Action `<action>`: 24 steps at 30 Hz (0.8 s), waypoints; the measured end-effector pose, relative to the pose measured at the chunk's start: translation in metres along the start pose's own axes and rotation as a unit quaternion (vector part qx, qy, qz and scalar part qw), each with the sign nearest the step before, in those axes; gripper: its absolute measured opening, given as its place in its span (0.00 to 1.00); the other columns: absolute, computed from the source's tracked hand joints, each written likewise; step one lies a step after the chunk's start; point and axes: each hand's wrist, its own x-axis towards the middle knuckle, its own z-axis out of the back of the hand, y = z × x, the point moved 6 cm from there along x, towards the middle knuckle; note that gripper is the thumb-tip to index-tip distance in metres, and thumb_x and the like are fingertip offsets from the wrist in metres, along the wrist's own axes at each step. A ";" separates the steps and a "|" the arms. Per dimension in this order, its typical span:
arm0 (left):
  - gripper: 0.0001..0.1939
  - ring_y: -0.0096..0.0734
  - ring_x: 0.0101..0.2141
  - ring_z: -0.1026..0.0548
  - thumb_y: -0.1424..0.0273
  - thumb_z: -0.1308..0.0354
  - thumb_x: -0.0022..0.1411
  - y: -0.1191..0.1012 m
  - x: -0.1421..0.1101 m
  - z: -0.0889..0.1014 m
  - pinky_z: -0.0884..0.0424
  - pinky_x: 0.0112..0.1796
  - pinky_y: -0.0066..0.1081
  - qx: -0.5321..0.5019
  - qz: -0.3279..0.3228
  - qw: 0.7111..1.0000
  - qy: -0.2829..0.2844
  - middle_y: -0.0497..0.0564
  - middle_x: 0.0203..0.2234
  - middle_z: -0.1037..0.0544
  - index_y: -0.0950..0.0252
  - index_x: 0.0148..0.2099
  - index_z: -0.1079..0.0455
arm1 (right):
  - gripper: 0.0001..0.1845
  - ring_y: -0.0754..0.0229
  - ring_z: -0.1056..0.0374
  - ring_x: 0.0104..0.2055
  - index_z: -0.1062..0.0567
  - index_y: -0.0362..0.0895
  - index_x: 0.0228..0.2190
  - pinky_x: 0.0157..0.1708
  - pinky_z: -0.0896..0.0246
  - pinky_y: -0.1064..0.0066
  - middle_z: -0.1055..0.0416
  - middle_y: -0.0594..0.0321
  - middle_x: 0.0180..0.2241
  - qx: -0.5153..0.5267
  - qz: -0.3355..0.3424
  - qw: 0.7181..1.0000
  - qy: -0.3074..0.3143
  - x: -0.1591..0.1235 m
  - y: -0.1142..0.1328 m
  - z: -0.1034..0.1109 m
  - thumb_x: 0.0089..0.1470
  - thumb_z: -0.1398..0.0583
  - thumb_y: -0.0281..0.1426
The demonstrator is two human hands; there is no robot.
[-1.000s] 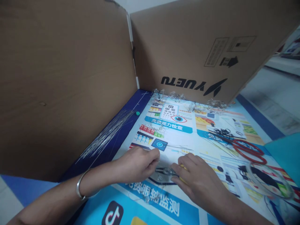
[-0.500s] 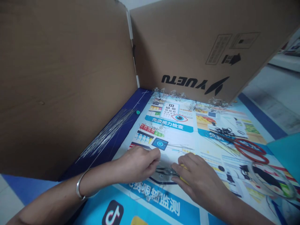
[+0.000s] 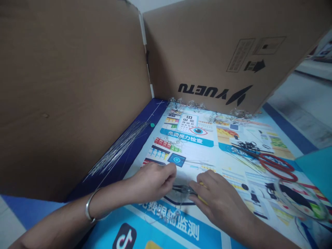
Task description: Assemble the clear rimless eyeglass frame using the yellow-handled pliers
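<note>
My right hand (image 3: 216,192) is wrapped round the yellow handles of needle-nose pliers (image 3: 184,189), whose jaws point left. At the tips of the jaws, my left hand (image 3: 155,181) is closed with thumb and fingers pinched together. Whatever sits in that pinch is too small or too hidden to name. Just below the pliers, thin wire pieces with clear beads (image 3: 168,215) lie on the printed sheet (image 3: 207,221).
Cardboard panels (image 3: 223,52) stand at the left and back. A bundle of thin straight wires (image 3: 119,147) lies along the left panel. Red-handled scissors (image 3: 276,166) rest at right beside black loops (image 3: 247,146). Several clear wire pieces (image 3: 192,104) line the back.
Both hands stay nearly in place, with the left fingers still by the plier tips. The view has shifted very slightly.
</note>
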 end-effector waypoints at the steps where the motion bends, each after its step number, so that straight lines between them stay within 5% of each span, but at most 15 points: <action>1: 0.03 0.27 0.23 0.31 0.74 0.53 0.58 0.001 0.001 0.000 0.45 0.23 0.23 -0.007 0.005 1.000 -0.007 0.46 0.22 0.28 0.63 0.35 0.39 | 0.07 0.54 0.40 0.33 0.28 0.44 0.36 0.32 0.47 0.65 0.33 0.58 0.31 -0.001 -0.004 1.000 -0.003 0.000 0.000 0.000 0.53 0.42 0.32; 12: 0.02 0.23 0.19 0.36 0.75 0.52 0.56 0.006 0.017 0.002 0.45 0.22 0.22 -0.065 0.039 0.997 -0.029 0.43 0.18 0.33 0.64 0.32 0.40 | 0.07 0.53 0.41 0.33 0.28 0.45 0.35 0.31 0.46 0.64 0.33 0.58 0.30 -0.038 -0.027 0.999 -0.017 0.003 -0.011 -0.005 0.53 0.42 0.32; 24: 0.04 0.28 0.21 0.31 0.76 0.53 0.56 0.000 0.048 0.001 0.48 0.22 0.23 -0.015 0.041 0.999 -0.031 0.45 0.20 0.29 0.63 0.34 0.40 | 0.06 0.55 0.41 0.32 0.27 0.44 0.34 0.30 0.48 0.66 0.34 0.59 0.28 -0.051 -0.045 0.997 -0.027 -0.001 -0.039 -0.003 0.53 0.41 0.32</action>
